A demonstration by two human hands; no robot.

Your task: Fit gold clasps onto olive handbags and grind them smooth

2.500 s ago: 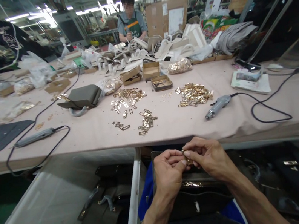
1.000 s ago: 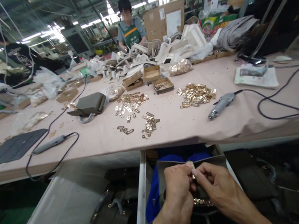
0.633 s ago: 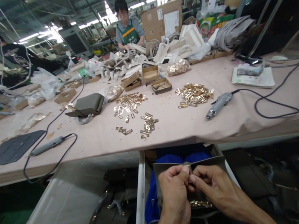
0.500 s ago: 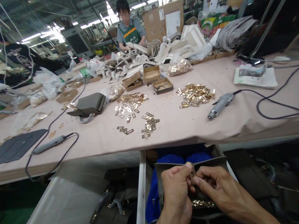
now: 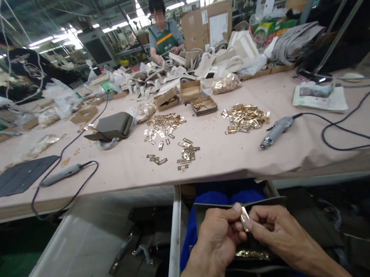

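Small gold-coloured metal plate: since half a second ago it has turned to show its flat face, upright above the dark olive leather bag.
Left hand and right hand each pinch it, fingertips closed, below the pink-covered worktable.

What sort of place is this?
Probably a handbag assembly workshop: gold fittings heaped on the long table, an olive bag nearby, left hand and right hand pinching a small clasp.
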